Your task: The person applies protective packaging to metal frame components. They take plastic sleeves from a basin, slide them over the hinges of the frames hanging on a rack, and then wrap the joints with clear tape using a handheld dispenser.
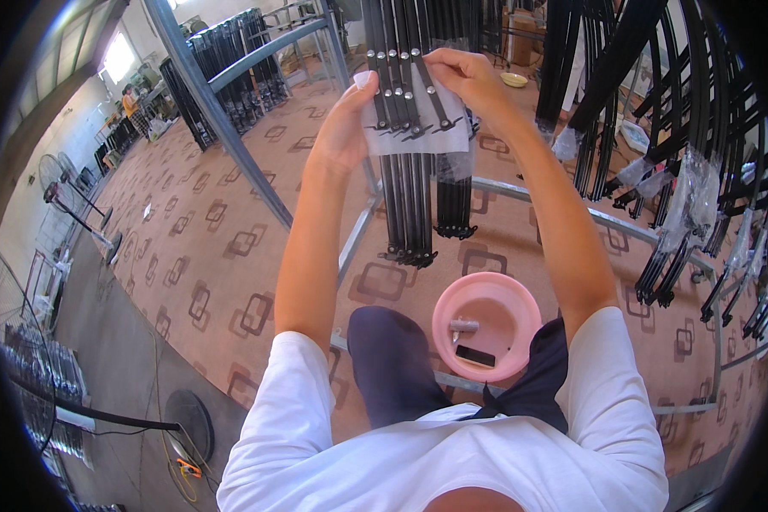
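In front of me hang several narrow black straps (392, 72) with silver round studs and small black buckle-like ends. A white translucent sheet (444, 141) lies behind those ends. My left hand (347, 124) grips the sheet and straps from the left side, with its fingers hidden behind; something white covers the thumb tip. At the upper right of the bundle, my right hand (469, 78) pinches the rightmost strap by its stud, thumb and forefinger together. That strap slants away from the others. More black straps (408, 209) hang below the sheet.
A pink basin (442, 328) holding a phone-like black object (475, 355) and a small cylinder stands between my knees. Grey metal rack bars (239, 128) rise at left. Many black straps (700, 188), some plastic-wrapped, hang at right. Floor fans (55, 192) stand far left; another person (130, 104) is in the distance.
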Motion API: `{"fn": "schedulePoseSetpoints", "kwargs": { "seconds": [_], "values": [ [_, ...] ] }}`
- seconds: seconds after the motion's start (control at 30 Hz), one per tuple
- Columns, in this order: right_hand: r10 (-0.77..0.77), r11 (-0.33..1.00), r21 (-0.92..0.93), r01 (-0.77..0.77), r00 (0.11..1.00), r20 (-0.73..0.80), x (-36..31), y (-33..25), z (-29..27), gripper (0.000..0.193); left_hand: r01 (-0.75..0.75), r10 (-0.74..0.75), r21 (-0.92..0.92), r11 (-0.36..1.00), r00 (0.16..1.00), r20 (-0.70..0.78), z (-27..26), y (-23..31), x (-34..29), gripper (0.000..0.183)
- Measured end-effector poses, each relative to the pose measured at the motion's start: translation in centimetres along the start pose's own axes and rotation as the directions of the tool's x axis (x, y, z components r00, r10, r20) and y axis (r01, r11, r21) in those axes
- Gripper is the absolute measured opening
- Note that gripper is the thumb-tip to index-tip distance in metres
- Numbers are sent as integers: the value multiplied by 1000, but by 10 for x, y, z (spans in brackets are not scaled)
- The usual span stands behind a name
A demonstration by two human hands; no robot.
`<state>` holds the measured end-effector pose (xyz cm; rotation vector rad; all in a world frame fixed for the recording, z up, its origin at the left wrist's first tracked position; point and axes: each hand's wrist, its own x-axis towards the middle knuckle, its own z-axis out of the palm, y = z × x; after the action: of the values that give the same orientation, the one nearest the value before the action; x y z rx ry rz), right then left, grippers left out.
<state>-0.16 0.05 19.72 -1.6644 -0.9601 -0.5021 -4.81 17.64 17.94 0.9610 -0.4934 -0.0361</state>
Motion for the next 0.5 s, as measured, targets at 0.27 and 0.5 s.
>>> {"fn": "schedulePoseSetpoints", "kwargs": {
  "seconds": [0.27,0.5],
  "values": [
    [-70,961,-262,84,996,64,19,-17,-22,15,71,-78,420,905,997,-2,2,19,44,21],
    [-44,974,-227,-25,955,-292,15,15,20,9,-60,21,568,821,997,75,-15,11,42,36]
  ]
}}
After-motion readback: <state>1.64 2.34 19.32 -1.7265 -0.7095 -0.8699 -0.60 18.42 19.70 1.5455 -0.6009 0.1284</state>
